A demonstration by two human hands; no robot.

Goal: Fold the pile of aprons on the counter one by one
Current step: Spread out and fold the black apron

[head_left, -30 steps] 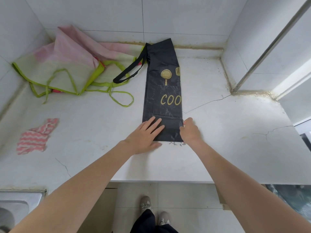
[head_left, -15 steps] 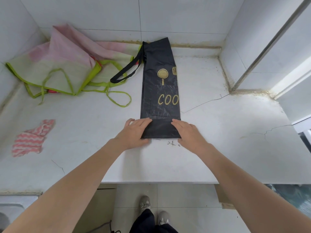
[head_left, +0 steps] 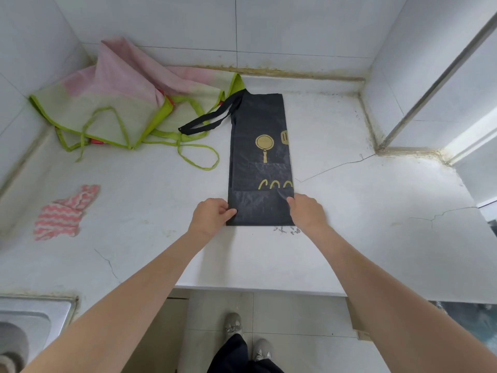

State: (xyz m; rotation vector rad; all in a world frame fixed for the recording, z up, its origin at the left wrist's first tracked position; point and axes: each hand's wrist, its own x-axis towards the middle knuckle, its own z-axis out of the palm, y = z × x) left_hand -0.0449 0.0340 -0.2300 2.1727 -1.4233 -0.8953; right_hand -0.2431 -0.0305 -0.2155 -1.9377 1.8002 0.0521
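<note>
Gold print on the black apron (head_left: 259,157) shows a frying pan, part of a spatula, and the tops of letters reading roughly "COO", their lower half covered by the near flap folded over them. This long folded strip lies at the centre of the white counter (head_left: 349,224). Left hand (head_left: 209,215) pinches the flap's left edge; right hand (head_left: 306,211) pinches its right edge. Toward the upper left of the frame lies a crumpled pink-and-green apron (head_left: 121,103), and at the left a pink striped cloth (head_left: 64,214).

Home kitchen: tiled walls (head_left: 295,28), stone counter (head_left: 349,224), steel sink (head_left: 32,316).
</note>
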